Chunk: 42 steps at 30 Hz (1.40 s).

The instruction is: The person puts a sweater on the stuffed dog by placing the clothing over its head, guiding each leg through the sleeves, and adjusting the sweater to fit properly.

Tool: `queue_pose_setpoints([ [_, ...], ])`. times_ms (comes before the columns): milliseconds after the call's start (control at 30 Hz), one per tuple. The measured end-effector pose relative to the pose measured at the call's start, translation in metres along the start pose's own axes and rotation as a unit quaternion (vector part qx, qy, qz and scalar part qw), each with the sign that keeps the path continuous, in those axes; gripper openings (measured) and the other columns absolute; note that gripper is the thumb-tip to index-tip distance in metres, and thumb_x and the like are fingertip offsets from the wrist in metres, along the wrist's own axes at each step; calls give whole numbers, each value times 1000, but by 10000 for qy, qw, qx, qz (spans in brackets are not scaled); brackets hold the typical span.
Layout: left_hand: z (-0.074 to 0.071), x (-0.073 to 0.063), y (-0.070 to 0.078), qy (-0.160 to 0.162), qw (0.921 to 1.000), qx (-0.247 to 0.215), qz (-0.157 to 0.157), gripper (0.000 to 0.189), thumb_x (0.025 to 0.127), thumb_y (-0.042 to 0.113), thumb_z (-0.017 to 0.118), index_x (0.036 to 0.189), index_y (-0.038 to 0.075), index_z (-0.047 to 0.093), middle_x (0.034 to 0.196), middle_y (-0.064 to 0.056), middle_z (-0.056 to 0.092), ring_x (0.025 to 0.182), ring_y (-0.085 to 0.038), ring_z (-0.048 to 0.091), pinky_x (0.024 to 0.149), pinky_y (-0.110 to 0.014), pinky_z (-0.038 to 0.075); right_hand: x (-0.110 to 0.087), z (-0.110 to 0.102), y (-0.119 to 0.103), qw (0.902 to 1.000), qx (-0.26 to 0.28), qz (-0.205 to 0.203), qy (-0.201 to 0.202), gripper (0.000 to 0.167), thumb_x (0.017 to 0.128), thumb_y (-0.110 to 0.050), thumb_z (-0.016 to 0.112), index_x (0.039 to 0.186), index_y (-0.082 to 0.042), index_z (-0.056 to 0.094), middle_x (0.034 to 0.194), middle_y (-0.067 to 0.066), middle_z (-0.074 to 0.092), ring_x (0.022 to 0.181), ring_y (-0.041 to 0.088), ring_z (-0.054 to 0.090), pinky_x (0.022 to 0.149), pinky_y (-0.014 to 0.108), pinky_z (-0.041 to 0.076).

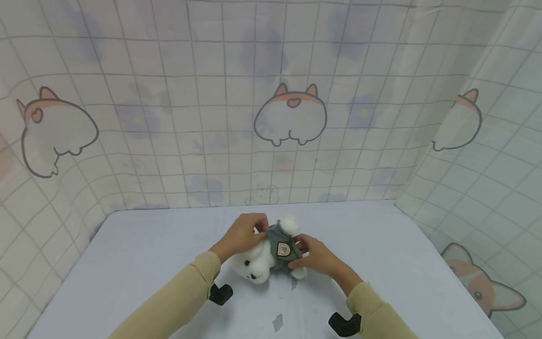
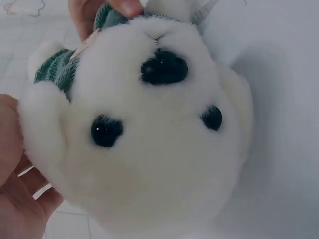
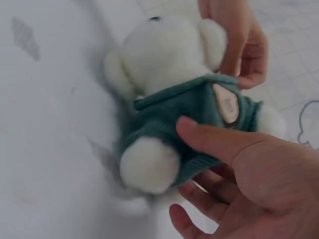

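A white plush toy bear [image 1: 254, 263] in a green knitted sweater [image 2: 57, 72] lies on the table on its side, head to the left. Its black nose [image 2: 164, 67] and both eyes face the left wrist camera. My left hand [image 1: 247, 233] grips the toy beside the head, around the sweater's shoulder edge. On the lower body, my right hand [image 1: 315, 254] holds the sweater, thumb across its front and fingers curled at the back. A pale patch [image 3: 227, 103] sits on the sweater. Between the hands the round white foot [image 3: 149, 164] shows.
The white table [image 1: 148, 263] has a few grey worn spots [image 1: 277, 322] near the front. A grid-patterned curtain [image 1: 211, 117] with cartoon corgis surrounds its back and sides. A black wrist mount [image 1: 221, 294] sits by the left sleeve, another [image 1: 345, 325] by the right.
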<state>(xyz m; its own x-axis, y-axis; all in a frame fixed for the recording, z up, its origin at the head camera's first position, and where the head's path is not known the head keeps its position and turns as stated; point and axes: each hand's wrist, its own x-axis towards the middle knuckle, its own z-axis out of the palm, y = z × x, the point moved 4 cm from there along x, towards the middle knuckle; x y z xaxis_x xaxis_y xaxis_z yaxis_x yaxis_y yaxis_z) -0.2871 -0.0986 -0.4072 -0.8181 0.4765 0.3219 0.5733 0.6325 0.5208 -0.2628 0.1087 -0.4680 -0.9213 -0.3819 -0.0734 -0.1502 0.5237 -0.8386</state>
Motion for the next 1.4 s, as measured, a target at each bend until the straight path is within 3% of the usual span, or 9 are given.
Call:
queue_pose_setpoints([
  [233, -10, -3, -25, 521, 9960, 180, -701, 17, 82, -1, 67, 81, 14, 59, 87, -1, 68, 79, -13, 65, 68, -28, 51, -5, 10, 1, 9999, 117, -98, -75, 44, 81, -19, 78, 117, -3, 59, 97, 8, 68, 83, 14, 63, 70, 29, 51],
  [400, -11, -5, -26, 185, 9968, -10, -772, 17, 85, 2, 61, 99, 10, 64, 100, -4, 67, 96, -19, 62, 81, -35, 52, 2, -4, -24, 9954, -139, -258, 916, 50, 83, -32, 76, 123, -10, 57, 114, 8, 65, 103, 22, 62, 85, 37, 52],
  [500, -14, -8, -21, 213, 9975, 18, -678, 19, 87, 7, 61, 105, 10, 64, 107, -6, 66, 104, -24, 61, 87, -40, 51, 10, -11, -39, 9901, -345, -476, 1276, 59, 81, -36, 77, 130, -13, 53, 130, 6, 58, 119, 27, 56, 94, 46, 50],
  [633, -18, -13, -18, 397, 9968, 198, -663, 18, 88, 15, 65, 105, 11, 64, 111, -6, 65, 111, -26, 59, 95, -45, 48, 23, -11, -52, 9886, -822, -837, 949, 74, 79, -41, 78, 141, -18, 45, 147, 3, 46, 136, 28, 43, 105, 52, 42],
  [733, -17, -16, -20, 441, 9964, 222, -685, 19, 89, 19, 66, 106, 11, 64, 116, -6, 63, 119, -27, 57, 101, -48, 45, 31, -7, -58, 9862, -1043, -1131, 615, 73, 80, -39, 77, 143, -21, 45, 149, 3, 45, 139, 27, 41, 108, 51, 40],
  [833, -16, -19, -22, 426, 9968, 144, -658, 19, 90, 20, 66, 107, 12, 63, 120, -7, 61, 123, -29, 54, 103, -51, 43, 36, -4, -60, 9813, -1250, -1381, 491, 62, 82, -36, 76, 136, -17, 52, 140, 5, 55, 126, 27, 54, 99, 47, 47],
  [967, -15, -21, -24, 510, 9970, 57, -576, 21, 89, 20, 67, 109, 12, 63, 124, -9, 58, 125, -31, 52, 103, -55, 41, 38, -3, -59, 9752, -1600, -1306, 792, 46, 81, -35, 78, 119, -16, 62, 115, 3, 68, 99, 21, 65, 80, 39, 54],
  [1200, -16, -23, -26, 853, 9955, 22, -415, 20, 87, 18, 70, 106, 13, 64, 132, -13, 53, 124, -33, 51, 102, -56, 42, 33, -1, -56, 9604, -2172, -673, 1607, 39, 78, -44, 78, 100, -15, 63, 91, 0, 69, 79, 16, 61, 66, 32, 49],
  [1400, -12, -24, -28, 597, 9964, -55, -607, 11, 90, 22, 68, 100, 18, 67, 142, -15, 46, 131, -36, 45, 105, -60, 37, 23, 5, -57, 9651, -2033, -391, 1606, 38, 81, -47, 72, 90, -14, 57, 78, -2, 62, 66, 12, 54, 57, 27, 42],
])
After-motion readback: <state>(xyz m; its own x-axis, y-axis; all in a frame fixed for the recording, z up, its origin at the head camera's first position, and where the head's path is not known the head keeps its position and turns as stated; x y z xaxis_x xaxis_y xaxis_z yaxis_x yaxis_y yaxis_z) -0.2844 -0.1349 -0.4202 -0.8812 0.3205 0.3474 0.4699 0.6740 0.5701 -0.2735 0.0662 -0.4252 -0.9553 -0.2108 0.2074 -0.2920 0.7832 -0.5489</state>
